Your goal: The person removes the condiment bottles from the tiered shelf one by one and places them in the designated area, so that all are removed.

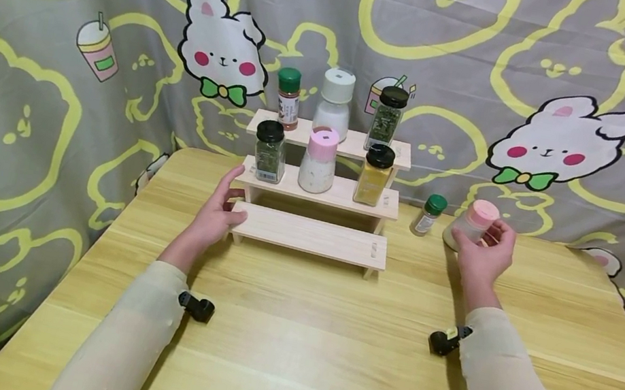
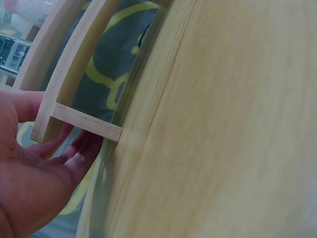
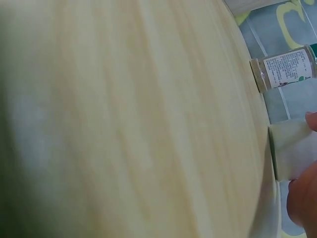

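Observation:
My left hand (image 1: pixel 215 212) grips the left end of a three-step wooden spice rack (image 1: pixel 306 234), its thumb at the bottom step. In the left wrist view the fingers (image 2: pixel 81 153) reach behind the rack's leg. To the right of the rack, my right hand (image 1: pixel 486 252) holds a squat shaker jar (image 1: pixel 464 231) with a pink lid, slightly tilted, its base close to the tabletop. Just left of that jar stands a small spice bottle (image 1: pixel 428 216) with a green cap. In the right wrist view the whitish jar body (image 3: pixel 294 148) shows between thumb and fingers.
The top step carries a green-capped bottle (image 1: pixel 288 100), a white-lidded jar (image 1: pixel 334 105) and a black-capped herb jar (image 1: pixel 386 119). On the middle step stand a herb jar (image 1: pixel 270 152), a pink-lidded jar (image 1: pixel 319 160) and a yellow spice jar (image 1: pixel 374 174). A patterned curtain (image 1: pixel 343 14) hangs behind the table (image 1: pixel 300 345).

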